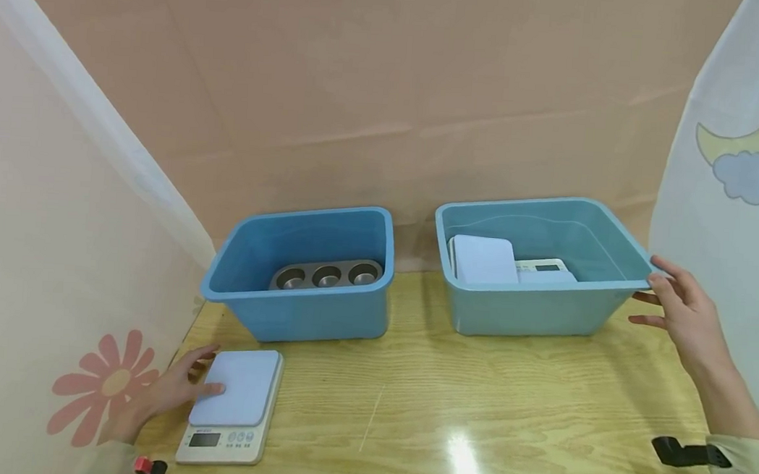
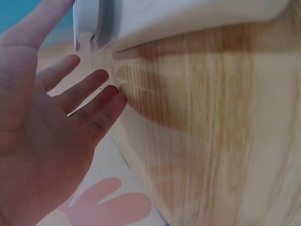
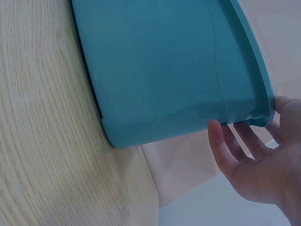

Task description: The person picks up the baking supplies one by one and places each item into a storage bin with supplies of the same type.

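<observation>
Scale (image 1: 232,402) on the table (image 1: 473,417): left hand (image 1: 171,391) rests spread on it; right hand (image 1: 684,310), fingers straight, touches the right tub (image 1: 531,315).

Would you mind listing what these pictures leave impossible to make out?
- Kitchen scale: display digits too small in the head view; the left wrist view shows only its edge.
- White devices in the right tub: partly hidden by its front wall.
- Muffin tray in the left tub: near edge hidden by the wall.
- Right hand: whether it touches the tub's rim is unclear.
</observation>
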